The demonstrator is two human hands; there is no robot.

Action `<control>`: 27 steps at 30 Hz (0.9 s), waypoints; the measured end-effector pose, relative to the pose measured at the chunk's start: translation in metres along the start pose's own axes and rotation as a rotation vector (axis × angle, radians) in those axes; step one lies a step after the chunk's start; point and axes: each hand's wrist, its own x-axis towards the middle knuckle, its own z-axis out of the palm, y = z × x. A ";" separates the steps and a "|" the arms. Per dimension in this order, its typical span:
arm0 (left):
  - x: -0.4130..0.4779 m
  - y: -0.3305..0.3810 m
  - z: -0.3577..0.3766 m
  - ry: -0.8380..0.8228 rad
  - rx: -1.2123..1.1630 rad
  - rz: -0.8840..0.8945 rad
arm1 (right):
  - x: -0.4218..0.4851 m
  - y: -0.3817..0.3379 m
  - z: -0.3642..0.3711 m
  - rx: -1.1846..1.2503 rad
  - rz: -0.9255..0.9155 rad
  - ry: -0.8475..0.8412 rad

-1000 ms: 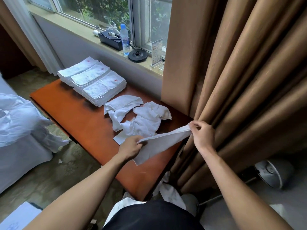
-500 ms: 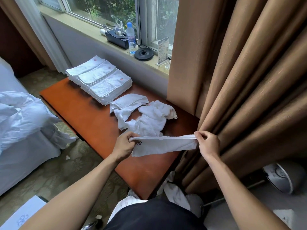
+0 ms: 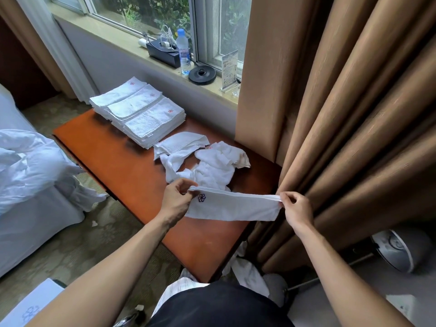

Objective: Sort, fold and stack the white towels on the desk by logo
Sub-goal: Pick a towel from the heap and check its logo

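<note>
- While the person is standing at the near end of the orange desk [image 3: 132, 166], its far end is carrying three overlapping stacks of folded towels [image 3: 141, 114], each top towel showing a small red mark.
- Toward the desk's middle, a loose heap of unfolded towels [image 3: 212, 166] is lying just beside the nearest stack, waiting to be sorted.
- Over the desk's near end, the held towel [image 3: 236, 206] is now stretching as a level, taut band. A second ago it was sagging on a slant from the right hand down to the left.
- At the band's left end, the left hand [image 3: 175, 201] is pinching the top edge between thumb and fingers. By the desk's right edge, the right hand [image 3: 296, 208] is pinching the other end with curled fingers.
- Beside the left thumb, a dark purple flower logo [image 3: 201, 197] is now facing the person, where a second ago none was showing.
- Judging by that, this towel is not matching the red-marked stacks and is probably needing a pile of its own once folded.
</note>
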 end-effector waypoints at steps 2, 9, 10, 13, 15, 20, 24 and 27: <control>0.000 0.009 0.005 -0.006 0.043 0.036 | -0.001 0.004 0.002 -0.003 0.032 -0.050; -0.012 0.038 0.033 -0.110 0.189 0.236 | -0.021 -0.005 0.023 0.067 0.112 -0.318; -0.014 0.041 0.037 -0.137 0.222 0.275 | -0.024 -0.011 0.027 0.076 0.080 -0.374; -0.019 0.047 0.047 -0.242 0.244 0.309 | -0.038 -0.040 0.036 0.160 -0.054 -0.515; -0.022 0.051 0.049 -0.270 0.257 0.332 | -0.048 -0.063 0.041 0.222 -0.159 -0.640; -0.029 0.053 0.028 -0.214 0.324 0.359 | -0.066 -0.097 0.063 0.228 -0.308 -0.704; -0.033 0.049 -0.007 -0.160 0.380 0.320 | -0.077 -0.110 0.084 0.200 -0.368 -0.711; -0.032 0.043 -0.035 -0.125 0.448 0.216 | -0.092 -0.125 0.104 0.202 -0.417 -0.758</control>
